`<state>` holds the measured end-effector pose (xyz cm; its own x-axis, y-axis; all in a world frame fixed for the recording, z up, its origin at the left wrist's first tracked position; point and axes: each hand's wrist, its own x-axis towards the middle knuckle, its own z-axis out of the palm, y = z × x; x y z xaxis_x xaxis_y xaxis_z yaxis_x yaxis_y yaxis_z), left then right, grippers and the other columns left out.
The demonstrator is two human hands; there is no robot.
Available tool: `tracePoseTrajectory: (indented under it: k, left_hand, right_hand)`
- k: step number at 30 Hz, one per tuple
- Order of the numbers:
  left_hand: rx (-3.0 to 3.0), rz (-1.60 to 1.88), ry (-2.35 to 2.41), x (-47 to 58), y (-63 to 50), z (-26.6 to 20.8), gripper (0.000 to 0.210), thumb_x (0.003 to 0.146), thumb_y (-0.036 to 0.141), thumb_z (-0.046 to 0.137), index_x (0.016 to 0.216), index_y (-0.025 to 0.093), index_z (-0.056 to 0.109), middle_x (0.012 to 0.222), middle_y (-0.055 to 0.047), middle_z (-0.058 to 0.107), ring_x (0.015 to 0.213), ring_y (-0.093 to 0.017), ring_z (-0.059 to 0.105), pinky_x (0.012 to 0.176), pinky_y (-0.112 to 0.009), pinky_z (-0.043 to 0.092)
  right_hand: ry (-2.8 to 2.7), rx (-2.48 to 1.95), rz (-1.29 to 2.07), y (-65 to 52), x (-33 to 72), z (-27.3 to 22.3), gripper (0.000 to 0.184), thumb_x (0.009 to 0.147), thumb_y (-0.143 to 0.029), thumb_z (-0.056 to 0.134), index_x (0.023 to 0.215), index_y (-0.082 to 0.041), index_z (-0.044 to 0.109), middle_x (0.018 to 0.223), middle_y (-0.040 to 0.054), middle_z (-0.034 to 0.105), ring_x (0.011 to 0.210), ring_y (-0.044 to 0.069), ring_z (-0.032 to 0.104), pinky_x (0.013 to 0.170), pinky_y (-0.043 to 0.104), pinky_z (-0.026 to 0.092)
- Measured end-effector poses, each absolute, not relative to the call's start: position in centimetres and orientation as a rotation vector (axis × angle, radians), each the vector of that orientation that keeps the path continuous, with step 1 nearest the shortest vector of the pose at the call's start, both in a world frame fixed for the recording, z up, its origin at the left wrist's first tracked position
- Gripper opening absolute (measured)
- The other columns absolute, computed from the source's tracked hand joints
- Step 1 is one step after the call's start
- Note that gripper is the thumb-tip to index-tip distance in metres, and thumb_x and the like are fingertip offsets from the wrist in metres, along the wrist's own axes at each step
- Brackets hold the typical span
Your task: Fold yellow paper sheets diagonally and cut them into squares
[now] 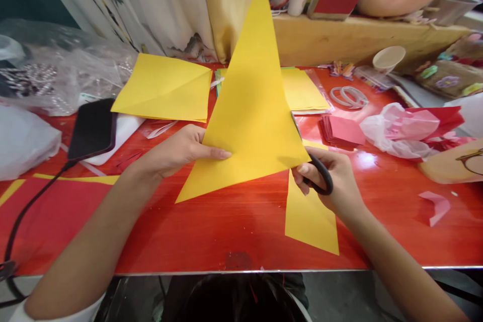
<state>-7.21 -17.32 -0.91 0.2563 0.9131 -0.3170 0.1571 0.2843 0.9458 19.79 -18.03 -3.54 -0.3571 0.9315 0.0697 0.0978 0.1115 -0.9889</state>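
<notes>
A large yellow paper triangle (249,105) is held up over the red table, its point toward the curtain. My left hand (184,146) pinches its lower left part, thumb on top and fingers hidden underneath. My right hand (332,176) grips a pair of scissors (325,177) by the black handles at the paper's lower right corner. A short length of blade shows along the right edge; the rest is behind the paper. Beneath my right hand a yellow paper strip (309,216) lies on the table.
Yellow sheets (162,88) lie at the back left, and another yellow stack (302,91) sits behind the triangle. A black phone (92,128) with a cable is at left. Red paper squares (341,131), pink tissue (403,128) and a paper cup (388,59) are at right.
</notes>
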Motion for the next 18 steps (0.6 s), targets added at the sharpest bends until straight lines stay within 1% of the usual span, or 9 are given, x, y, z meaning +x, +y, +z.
tracePoseTrajectory:
  k: [4, 8, 11, 15, 18]
  left_hand:
    - [1.184, 0.694, 1.186, -7.31, -17.21, -1.06, 0.018, 0.060, 0.029, 0.080, 0.076, 0.024, 0.075, 0.083, -0.004, 0.074, 0.078, -0.025, 0.070, 0.065, -0.029, 0.058]
    - [1.196, 0.594, 1.130, -7.45, -17.18, -1.04, 0.029, 0.061, 0.028, 0.079, 0.089, 0.026, 0.074, 0.090, -0.003, 0.074, 0.087, -0.027, 0.069, 0.072, -0.032, 0.058]
    - [1.194, 0.579, 1.106, -7.47, -17.14, -1.07, 0.036, 0.061, 0.027, 0.079, 0.096, 0.025, 0.073, 0.097, -0.005, 0.073, 0.092, -0.028, 0.068, 0.075, -0.032, 0.058]
    - [1.139, 0.768, 1.171, -7.22, -16.97, -1.34, 0.035, 0.060, 0.030, 0.081, 0.093, 0.022, 0.073, 0.100, -0.007, 0.072, 0.090, -0.027, 0.069, 0.075, -0.032, 0.058]
    - [1.089, 0.953, 1.206, -6.79, -16.85, -1.61, 0.033, 0.064, 0.034, 0.079, 0.092, 0.020, 0.072, 0.099, -0.007, 0.072, 0.088, -0.025, 0.069, 0.073, -0.030, 0.058]
  right_hand:
    - [-1.611, -1.053, 1.338, -18.04, 19.72, -3.31, 0.035, 0.075, -0.044, 0.068, 0.058, -0.018, 0.051, 0.044, -0.0046, 0.046, 0.037, 0.005, 0.038, 0.037, 0.021, 0.026]
    - [-1.611, -1.124, 1.358, -18.18, 19.51, -2.91, 0.036, 0.070, -0.046, 0.072, 0.058, -0.018, 0.052, 0.045, -0.0051, 0.046, 0.036, 0.005, 0.040, 0.038, 0.021, 0.029]
    - [-1.602, -1.169, 1.387, -18.22, 19.42, -2.80, 0.034, 0.066, -0.048, 0.074, 0.063, -0.019, 0.057, 0.046, -0.0052, 0.045, 0.037, 0.006, 0.039, 0.037, 0.021, 0.030]
    - [-1.612, -1.167, 1.441, -18.23, 19.32, -3.01, 0.032, 0.065, -0.046, 0.075, 0.068, -0.018, 0.061, 0.045, -0.0057, 0.044, 0.037, 0.006, 0.038, 0.038, 0.022, 0.033]
    - [-1.597, -1.178, 1.474, -18.31, 19.14, -3.09, 0.032, 0.064, -0.044, 0.077, 0.074, -0.018, 0.061, 0.044, -0.0065, 0.044, 0.036, 0.006, 0.038, 0.037, 0.021, 0.031]
